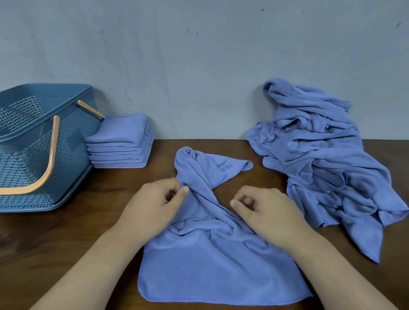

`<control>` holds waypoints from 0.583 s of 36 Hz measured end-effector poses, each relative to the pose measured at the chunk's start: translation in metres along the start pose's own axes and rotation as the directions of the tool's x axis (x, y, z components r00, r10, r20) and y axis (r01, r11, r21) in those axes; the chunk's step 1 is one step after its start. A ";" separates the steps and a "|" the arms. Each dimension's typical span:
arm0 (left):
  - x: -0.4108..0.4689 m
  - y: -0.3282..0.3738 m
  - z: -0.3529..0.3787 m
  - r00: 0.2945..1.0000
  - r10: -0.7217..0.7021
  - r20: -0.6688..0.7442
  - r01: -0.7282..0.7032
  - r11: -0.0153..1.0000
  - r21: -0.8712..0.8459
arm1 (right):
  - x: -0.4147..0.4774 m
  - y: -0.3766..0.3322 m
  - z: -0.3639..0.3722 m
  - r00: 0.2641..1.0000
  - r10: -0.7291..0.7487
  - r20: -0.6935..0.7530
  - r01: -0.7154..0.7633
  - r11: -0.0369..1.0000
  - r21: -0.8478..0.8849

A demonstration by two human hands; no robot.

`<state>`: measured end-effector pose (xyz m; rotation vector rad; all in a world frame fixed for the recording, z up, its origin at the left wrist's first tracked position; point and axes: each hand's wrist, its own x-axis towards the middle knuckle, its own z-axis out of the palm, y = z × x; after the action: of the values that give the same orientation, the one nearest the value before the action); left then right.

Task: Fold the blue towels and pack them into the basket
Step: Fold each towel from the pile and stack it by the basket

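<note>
A crumpled blue towel (203,266) lies on the dark wooden table (46,252). Its flat near end sits between the wrists, and its twisted far end runs up between the hands. The left hand (155,200) has its fingers curled, pinching the bunched cloth with the thumb. The right hand (265,211) is curled likewise, gripping the twisted ridge. Beyond and right of the right hand sprawls a heap of unfolded blue towels (319,163). Beyond and left of the left hand stands a stack of folded blue towels (120,144), just beside a blue plastic basket (16,166) further left.
</note>
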<state>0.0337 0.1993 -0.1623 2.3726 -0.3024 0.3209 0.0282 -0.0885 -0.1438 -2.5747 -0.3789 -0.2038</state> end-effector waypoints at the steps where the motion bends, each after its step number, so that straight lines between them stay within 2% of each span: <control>1: 0.001 -0.004 0.001 1.000 0.003 -0.013 -0.002 0.997 0.074 | 0.000 -0.001 0.004 1.000 -0.017 0.014 0.016 0.999 0.029; 4: 0.001 -0.012 0.006 0.993 -0.057 0.099 0.030 0.966 0.255 | 0.001 0.000 0.012 0.986 -0.096 0.137 0.086 0.994 0.072; 6: 0.002 -0.012 0.007 0.990 -0.075 0.121 0.042 0.968 0.249 | 0.002 0.000 0.012 0.973 -0.134 0.190 0.115 0.988 0.105; 10: 0.001 -0.007 0.003 0.985 -0.070 0.156 0.063 0.997 0.054 | 0.000 0.004 0.002 0.944 -0.159 0.288 0.110 0.977 0.181; 12: -0.001 -0.002 -0.002 0.957 -0.074 0.279 0.086 0.996 -0.031 | -0.002 0.005 -0.007 0.898 -0.174 0.405 0.105 0.977 0.188; 14: -0.003 0.004 -0.008 0.899 -0.030 0.438 0.096 0.987 -0.128 | -0.005 0.006 -0.016 0.842 -0.168 0.513 0.036 0.966 0.257; 15: -0.003 0.004 -0.010 0.890 -0.006 0.456 0.098 0.979 -0.179 | -0.005 0.005 -0.018 0.837 -0.149 0.527 -0.009 0.958 0.286; 16: -0.002 0.004 -0.010 0.912 -0.003 0.410 0.106 0.968 -0.227 | -0.004 0.005 -0.018 0.853 -0.123 0.508 -0.040 0.954 0.298; 18: 0.001 -0.002 -0.007 0.983 -0.055 0.175 0.100 0.961 -0.259 | 0.000 0.005 -0.012 0.927 -0.071 0.369 -0.042 0.957 0.288; 20: 0.005 -0.010 -0.001 0.993 -0.097 -0.073 0.083 0.981 -0.173 | 0.004 0.008 -0.001 0.982 -0.022 0.189 -0.030 0.963 0.267; 21: 0.006 -0.013 0.001 0.984 -0.101 -0.146 0.085 0.990 -0.113 | 0.005 0.008 0.005 0.991 -0.003 0.132 -0.031 0.968 0.251</control>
<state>0.0435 0.2066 -0.1691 2.2347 -0.1336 0.4272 0.0361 -0.0915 -0.1504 -2.3440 -0.4069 0.0202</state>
